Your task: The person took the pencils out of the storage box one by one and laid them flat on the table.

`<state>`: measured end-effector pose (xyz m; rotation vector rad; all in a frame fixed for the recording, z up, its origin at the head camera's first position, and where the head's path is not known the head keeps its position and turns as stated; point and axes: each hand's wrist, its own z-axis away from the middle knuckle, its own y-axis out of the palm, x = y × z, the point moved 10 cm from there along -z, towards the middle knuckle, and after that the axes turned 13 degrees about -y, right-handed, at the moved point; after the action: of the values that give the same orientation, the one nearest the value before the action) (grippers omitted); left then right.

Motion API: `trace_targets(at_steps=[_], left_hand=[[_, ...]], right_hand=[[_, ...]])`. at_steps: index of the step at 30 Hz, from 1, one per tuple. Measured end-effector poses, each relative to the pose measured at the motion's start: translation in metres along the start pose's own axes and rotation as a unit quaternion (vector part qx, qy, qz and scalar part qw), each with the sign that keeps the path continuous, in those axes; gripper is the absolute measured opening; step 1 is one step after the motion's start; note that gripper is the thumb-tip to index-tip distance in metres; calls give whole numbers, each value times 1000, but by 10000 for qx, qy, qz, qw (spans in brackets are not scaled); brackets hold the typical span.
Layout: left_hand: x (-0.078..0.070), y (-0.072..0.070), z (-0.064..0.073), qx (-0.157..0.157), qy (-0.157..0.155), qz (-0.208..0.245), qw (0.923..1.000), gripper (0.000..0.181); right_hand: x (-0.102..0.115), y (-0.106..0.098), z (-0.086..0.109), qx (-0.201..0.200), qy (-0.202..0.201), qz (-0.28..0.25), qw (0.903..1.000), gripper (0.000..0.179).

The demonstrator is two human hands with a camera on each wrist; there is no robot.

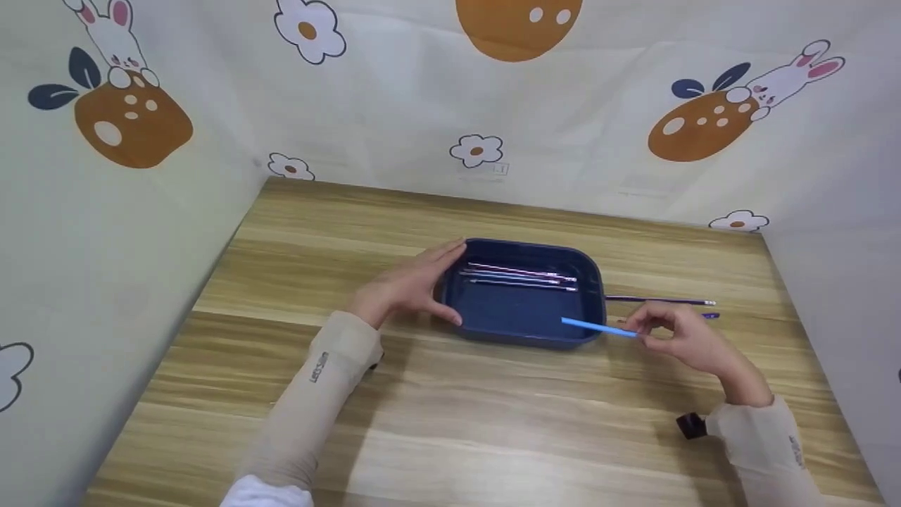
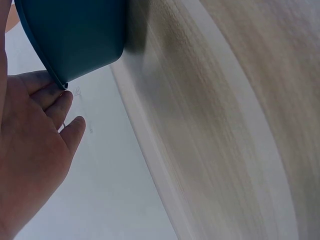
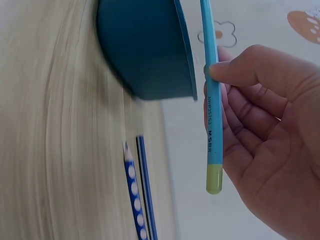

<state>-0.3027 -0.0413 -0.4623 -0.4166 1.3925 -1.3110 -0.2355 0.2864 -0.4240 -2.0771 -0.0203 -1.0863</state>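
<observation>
A dark blue rectangular container [image 1: 524, 338] sits on the wooden table with several pencils [image 1: 517, 283] lying along its back half. At its left end my left hand [image 1: 408, 285] touches the rim, thumb and fingers spread apart. My right hand [image 1: 683, 338] pinches a light blue pencil [image 1: 591, 326] between thumb and fingers. This pencil's far part reaches over the container's right rim; its yellow-green end [image 3: 214, 179] points back past the hand in the right wrist view. The left wrist view shows the fingers [image 2: 52, 97] at the container's rim.
Right of the container lie a dark striped pencil [image 3: 146, 190] and a blue pencil with white spots [image 3: 135, 197], side by side on the table [image 1: 493, 422]. A printed cloth [image 1: 394, 105] with rabbits and flowers stands behind and along the sides.
</observation>
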Motion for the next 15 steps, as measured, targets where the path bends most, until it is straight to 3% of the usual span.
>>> trace_targets(at_steps=[8, 15], left_hand=[[2, 2, -2, 51, -73, 1, 10000, 130], [1, 1, -1, 53, -70, 54, 9999, 130]], right_hand=[[-10, -26, 31, -299, 254, 89, 9992, 25], [-18, -39, 55, -387, 45, -52, 9992, 26]])
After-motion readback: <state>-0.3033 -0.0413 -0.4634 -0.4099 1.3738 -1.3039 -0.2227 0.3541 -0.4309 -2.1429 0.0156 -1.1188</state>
